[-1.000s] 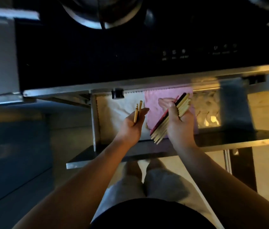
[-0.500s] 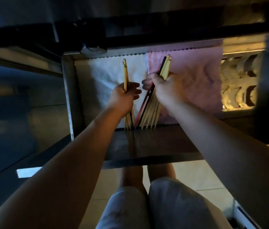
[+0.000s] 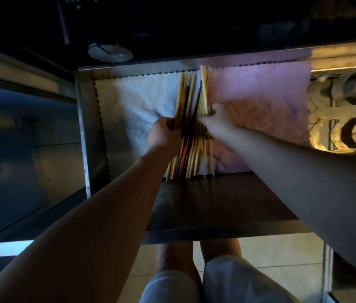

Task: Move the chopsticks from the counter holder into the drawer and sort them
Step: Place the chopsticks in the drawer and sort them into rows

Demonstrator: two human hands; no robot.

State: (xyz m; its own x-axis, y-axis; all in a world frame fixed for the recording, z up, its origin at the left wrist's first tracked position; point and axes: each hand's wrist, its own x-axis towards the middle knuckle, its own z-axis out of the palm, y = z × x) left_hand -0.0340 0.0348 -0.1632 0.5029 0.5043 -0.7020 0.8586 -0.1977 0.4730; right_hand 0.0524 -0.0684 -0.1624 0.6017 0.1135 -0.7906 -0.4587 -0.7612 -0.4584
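A bundle of chopsticks (image 3: 189, 119), mostly pale wood with a few dark and red ones, lies lengthwise in the open drawer (image 3: 85, 127), over the seam between a white cloth (image 3: 133, 99) and a pink cloth (image 3: 260, 101). My left hand (image 3: 164, 134) grips the left side of the bundle. My right hand (image 3: 216, 119) pinches a few pale sticks on the right side, their tips reaching the drawer's back edge. The sticks' near ends fan out at the drawer's front.
A dark drawer front panel (image 3: 216, 206) spreads below the hands. A carved wooden rack (image 3: 336, 110) fills the drawer's right end. A round white fitting (image 3: 110, 52) sits under the dark counter. My legs and a tiled floor (image 3: 282, 254) show below.
The two separate bunches have come together into one bundle lying flatter in the drawer. My view has moved closer and lower over the drawer.
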